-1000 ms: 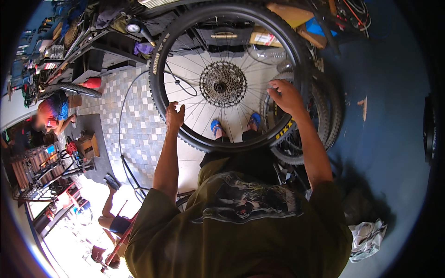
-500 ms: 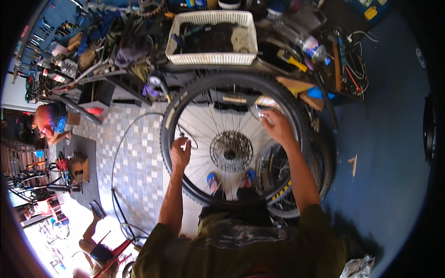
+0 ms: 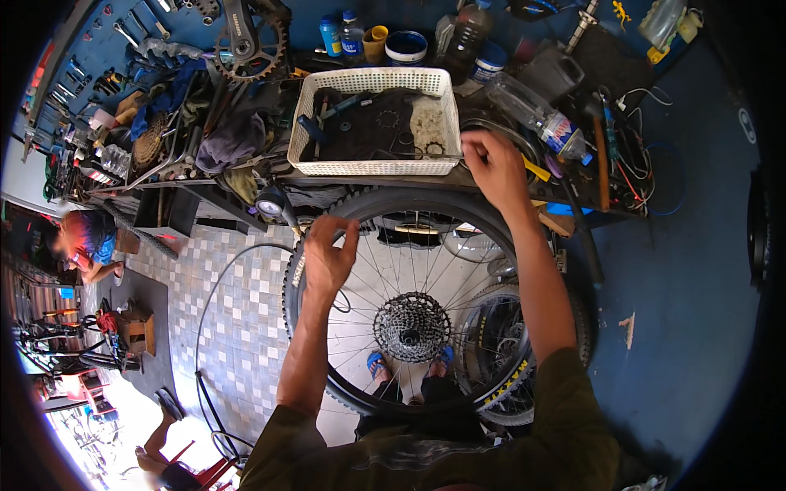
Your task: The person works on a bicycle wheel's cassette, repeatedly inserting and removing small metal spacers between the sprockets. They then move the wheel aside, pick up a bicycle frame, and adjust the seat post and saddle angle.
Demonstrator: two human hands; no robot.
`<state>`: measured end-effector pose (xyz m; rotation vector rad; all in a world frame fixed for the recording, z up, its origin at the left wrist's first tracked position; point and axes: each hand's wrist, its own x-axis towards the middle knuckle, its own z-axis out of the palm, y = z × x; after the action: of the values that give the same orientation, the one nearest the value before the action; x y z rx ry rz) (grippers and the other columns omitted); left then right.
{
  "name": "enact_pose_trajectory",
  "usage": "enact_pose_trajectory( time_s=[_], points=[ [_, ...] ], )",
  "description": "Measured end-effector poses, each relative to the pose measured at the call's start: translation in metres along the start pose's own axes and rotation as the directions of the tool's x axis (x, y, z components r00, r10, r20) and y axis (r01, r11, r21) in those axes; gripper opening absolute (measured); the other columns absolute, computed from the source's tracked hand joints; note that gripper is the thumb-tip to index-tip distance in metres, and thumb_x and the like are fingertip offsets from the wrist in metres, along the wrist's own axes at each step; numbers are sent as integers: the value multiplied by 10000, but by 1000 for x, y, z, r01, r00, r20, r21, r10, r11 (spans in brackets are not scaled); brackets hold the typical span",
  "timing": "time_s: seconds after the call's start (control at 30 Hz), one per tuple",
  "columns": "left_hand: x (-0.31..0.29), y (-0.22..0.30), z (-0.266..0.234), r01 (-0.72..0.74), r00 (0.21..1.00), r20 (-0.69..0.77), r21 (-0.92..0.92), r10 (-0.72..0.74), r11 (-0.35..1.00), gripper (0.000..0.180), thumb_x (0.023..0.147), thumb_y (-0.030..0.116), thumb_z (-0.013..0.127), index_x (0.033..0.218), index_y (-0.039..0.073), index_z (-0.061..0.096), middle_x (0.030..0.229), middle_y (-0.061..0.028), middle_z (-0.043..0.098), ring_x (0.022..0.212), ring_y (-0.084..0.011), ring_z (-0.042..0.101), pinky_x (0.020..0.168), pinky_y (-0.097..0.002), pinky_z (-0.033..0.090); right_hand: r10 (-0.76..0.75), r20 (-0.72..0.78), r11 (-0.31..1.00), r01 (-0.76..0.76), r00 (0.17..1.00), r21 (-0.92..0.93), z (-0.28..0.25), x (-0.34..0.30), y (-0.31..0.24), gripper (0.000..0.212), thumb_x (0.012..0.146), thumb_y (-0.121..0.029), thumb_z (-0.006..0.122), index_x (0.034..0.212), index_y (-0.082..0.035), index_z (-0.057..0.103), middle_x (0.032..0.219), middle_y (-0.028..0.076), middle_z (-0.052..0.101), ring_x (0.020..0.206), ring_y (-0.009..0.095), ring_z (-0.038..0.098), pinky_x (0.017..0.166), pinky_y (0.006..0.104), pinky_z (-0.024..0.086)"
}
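Observation:
A bicycle wheel [image 3: 505, 232] with a black knobby tyre fills the space between me and the bench. A large cassette [image 3: 412, 326] sits at its hub. My left hand [image 3: 326, 260] is over the wheel's upper left side, thumb apart from its loosely bent fingers, nothing visible in it. My right hand [image 3: 498, 170] is raised beside the right end of a white plastic basket [image 3: 372, 168]. Its fingers are curled together; whatever they may hold is hidden. Inside the basket lie a dark-handled tool [image 3: 344, 105] and small toothed rings [image 3: 387, 120].
Bottles, a clear plastic bottle [image 3: 540, 114], a crankset [image 3: 246, 37] and rags [image 3: 232, 143] crowd the bench. A pressure gauge [image 3: 271, 204] hangs at its front edge. Another wheel [image 3: 491, 344] lies behind mine. A hose [image 3: 199, 327] crosses the tiled floor; another person [image 3: 90, 237] is at far left.
My view has tipped up toward the bench, so the wheel sits lower. My right hand has moved from inside the rim to the basket's right end; the left has risen toward the tyre.

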<state>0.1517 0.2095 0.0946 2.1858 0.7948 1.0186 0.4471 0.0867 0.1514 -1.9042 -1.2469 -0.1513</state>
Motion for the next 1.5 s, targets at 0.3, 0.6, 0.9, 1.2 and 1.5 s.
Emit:
enact_pose_trajectory(
  time_s=[0.3,0.6,0.9,1.2,1.5],
  points=[
    [12,31,20,-87,994,53,-85,91,993,82,884,52,744,903,23,671,875,-137,708,811,-341,681,717,-418,537,200,641,717,335,741,-611,86,94,30,257,836,-74,669,1044,-185,771,1132,60,749,1231,274,598,1160,482,310],
    [142,-2,41,-46,970,237,-30,51,999,188,917,93,667,1092,57,723,1016,-189,724,983,-392,692,816,-458,553,289,725,716,361,625,-598,92,97,14,264,863,-80,635,1083,-133,771,1182,127,734,1277,292,593,1220,490,253],
    [228,-62,116,-212,777,621,413,-104,886,383,920,166,637,1298,188,695,1312,-179,663,1210,-338,646,1004,-476,539,256,782,704,444,569,-554,81,93,18,261,883,-84,616,1079,-135,780,1178,105,739,1248,272,611,1238,474,230],
    [232,-100,162,-316,830,558,476,-4,820,511,851,296,759,1254,24,601,1313,-252,611,1247,-440,575,1051,-512,488,82,772,734,486,631,-475,84,87,35,271,841,-180,666,1094,-128,747,1110,123,747,1097,281,692,1114,520,390],
    [196,-8,78,-53,996,81,88,46,995,183,882,203,742,900,27,696,833,-175,732,764,-309,723,683,-411,550,31,179,860,-117,983,497,-8,25,6,249,968,2,580,1208,-54,610,951,50,644,829,95,607,743,263,512]
  ],
)
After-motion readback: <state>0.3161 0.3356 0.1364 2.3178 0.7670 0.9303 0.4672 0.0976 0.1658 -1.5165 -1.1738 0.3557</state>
